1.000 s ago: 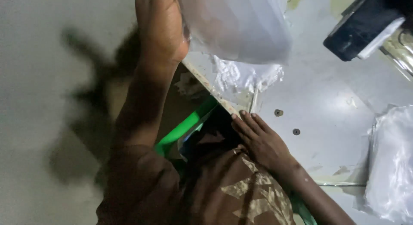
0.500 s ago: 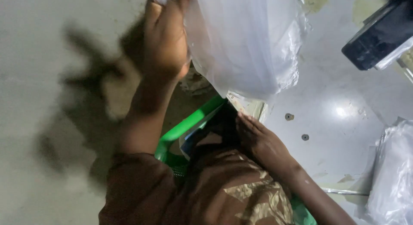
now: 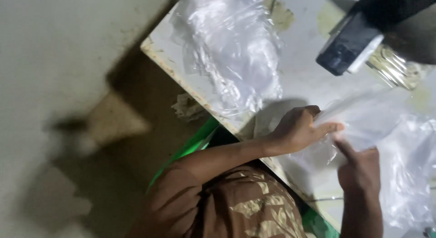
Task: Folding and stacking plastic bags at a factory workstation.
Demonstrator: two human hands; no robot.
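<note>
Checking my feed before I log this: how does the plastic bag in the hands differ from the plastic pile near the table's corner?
The bag is gripped by the left hand and touched by the right hand; the pile lies untouched. The bag looks pulled fairly flat; the pile is crumpled and bunched. The bag sits right of the pile, near the dark device. Both are clear plastic on the white table.

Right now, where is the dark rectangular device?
In the head view, the dark rectangular device lies upper right on the white table, right of the crumpled clear plastic bags.
</note>
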